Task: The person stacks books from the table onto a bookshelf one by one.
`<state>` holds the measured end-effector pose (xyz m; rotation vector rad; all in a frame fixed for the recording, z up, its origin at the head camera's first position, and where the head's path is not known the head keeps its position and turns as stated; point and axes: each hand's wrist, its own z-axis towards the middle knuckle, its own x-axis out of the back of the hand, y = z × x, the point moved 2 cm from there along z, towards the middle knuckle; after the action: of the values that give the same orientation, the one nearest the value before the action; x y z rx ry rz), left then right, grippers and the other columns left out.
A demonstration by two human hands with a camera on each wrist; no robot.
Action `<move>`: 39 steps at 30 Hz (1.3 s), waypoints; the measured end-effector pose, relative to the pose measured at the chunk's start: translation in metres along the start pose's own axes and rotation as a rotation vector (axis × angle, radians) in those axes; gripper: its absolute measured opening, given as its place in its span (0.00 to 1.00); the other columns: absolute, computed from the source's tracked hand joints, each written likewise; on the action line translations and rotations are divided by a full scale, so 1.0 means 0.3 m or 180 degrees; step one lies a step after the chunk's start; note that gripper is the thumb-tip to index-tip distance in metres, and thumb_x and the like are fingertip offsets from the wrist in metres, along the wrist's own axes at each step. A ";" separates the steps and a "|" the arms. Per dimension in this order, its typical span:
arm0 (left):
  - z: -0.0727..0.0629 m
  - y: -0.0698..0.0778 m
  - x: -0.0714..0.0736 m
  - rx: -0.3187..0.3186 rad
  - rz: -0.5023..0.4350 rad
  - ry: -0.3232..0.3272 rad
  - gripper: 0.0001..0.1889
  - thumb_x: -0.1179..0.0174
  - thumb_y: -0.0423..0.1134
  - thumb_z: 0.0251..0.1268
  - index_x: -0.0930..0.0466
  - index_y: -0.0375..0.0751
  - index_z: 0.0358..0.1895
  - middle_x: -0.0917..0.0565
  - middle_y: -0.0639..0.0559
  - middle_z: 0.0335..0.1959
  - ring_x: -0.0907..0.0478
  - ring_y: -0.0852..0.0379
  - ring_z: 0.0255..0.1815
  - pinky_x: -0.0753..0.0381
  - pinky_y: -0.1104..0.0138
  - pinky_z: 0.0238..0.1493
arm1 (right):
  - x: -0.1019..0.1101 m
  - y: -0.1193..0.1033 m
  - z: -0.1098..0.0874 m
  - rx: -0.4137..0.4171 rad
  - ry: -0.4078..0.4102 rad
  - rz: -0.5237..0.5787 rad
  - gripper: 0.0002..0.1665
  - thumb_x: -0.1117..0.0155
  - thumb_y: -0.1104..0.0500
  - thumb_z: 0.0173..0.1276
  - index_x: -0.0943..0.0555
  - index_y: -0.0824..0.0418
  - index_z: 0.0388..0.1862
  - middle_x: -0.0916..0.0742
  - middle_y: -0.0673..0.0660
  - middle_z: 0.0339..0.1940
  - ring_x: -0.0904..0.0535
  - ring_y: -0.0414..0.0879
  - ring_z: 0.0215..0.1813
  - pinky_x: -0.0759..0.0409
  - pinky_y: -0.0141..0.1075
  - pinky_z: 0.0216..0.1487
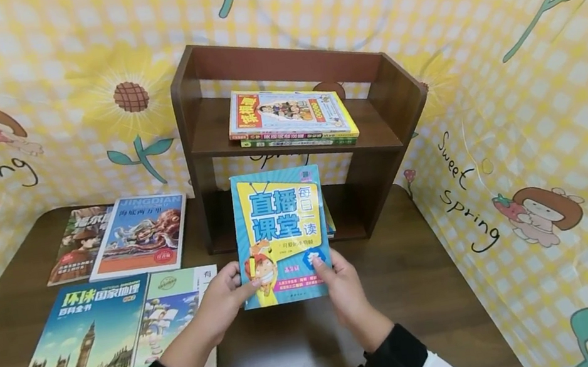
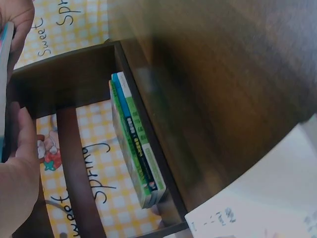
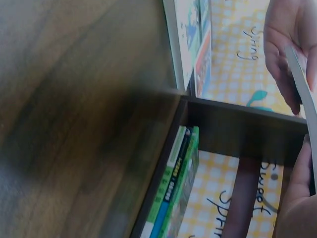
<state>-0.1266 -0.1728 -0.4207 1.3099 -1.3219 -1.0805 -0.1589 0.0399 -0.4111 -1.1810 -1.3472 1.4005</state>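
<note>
A blue and yellow book with large Chinese lettering is held upright in front of the bookshelf, its cover toward me. My left hand grips its lower left edge, thumb on the cover. On the other side my right hand pinches the lower right edge, thumb likewise on the front. Behind the book stands a dark brown two-tier bookshelf. Its lower tier holds several thin books lying flat, spines outward; in the head view the held book mostly hides them.
On the upper tier lies a stack of books. Left on the wooden table lie a Big Ben cover book, a green and white book, a blue-topped book and a brownish book. Yellow checked cloth surrounds the table.
</note>
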 end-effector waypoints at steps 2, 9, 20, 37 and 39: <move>0.010 0.019 0.009 -0.0046 0.0047 -0.0048 0.22 0.40 0.40 0.68 0.33 0.35 0.59 0.18 0.40 0.51 0.17 0.52 0.43 0.18 0.59 0.50 | 0.016 -0.013 0.008 0.0025 0.0021 -0.0036 0.25 0.44 0.52 0.74 0.27 0.64 0.63 0.15 0.54 0.38 0.19 0.42 0.36 0.20 0.33 0.40; 0.022 0.067 0.068 -0.0496 0.0093 -0.0108 0.29 0.42 0.35 0.68 0.43 0.30 0.67 0.30 0.32 0.64 0.26 0.41 0.61 0.24 0.58 0.59 | 0.070 -0.031 0.021 -0.0184 -0.0164 -0.0104 0.23 0.43 0.53 0.73 0.25 0.65 0.61 0.14 0.51 0.34 0.18 0.43 0.35 0.20 0.34 0.40; 0.038 0.124 0.138 -0.0871 0.0137 -0.0356 0.49 0.34 0.33 0.59 0.59 0.39 0.77 0.46 0.39 0.75 0.41 0.39 0.72 0.25 0.74 0.53 | 0.201 -0.055 0.043 -0.0526 -0.1356 -0.0180 0.25 0.46 0.52 0.75 0.28 0.67 0.63 0.12 0.51 0.37 0.15 0.44 0.36 0.16 0.36 0.41; -0.002 0.120 0.109 -0.0851 0.0952 -0.1344 0.61 0.22 0.40 0.43 0.58 0.49 0.78 0.44 0.37 0.73 0.29 0.42 0.54 0.18 0.62 0.47 | 0.283 -0.059 0.113 -0.1003 -0.2331 -0.0157 0.13 0.51 0.59 0.77 0.21 0.57 0.53 0.11 0.53 0.39 0.14 0.44 0.39 0.15 0.38 0.41; -0.001 0.118 0.109 -0.0812 0.1123 -0.1345 0.61 0.21 0.43 0.42 0.57 0.50 0.78 0.41 0.35 0.71 0.27 0.46 0.49 0.19 0.64 0.43 | 0.280 -0.065 0.125 -0.1071 -0.2397 -0.0193 0.13 0.50 0.59 0.76 0.20 0.55 0.52 0.11 0.53 0.39 0.14 0.44 0.39 0.16 0.37 0.42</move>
<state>-0.1311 -0.2041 -0.3844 0.6471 -1.5881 -1.2624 -0.2133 0.1156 -0.3989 -0.8143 -2.1858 1.6990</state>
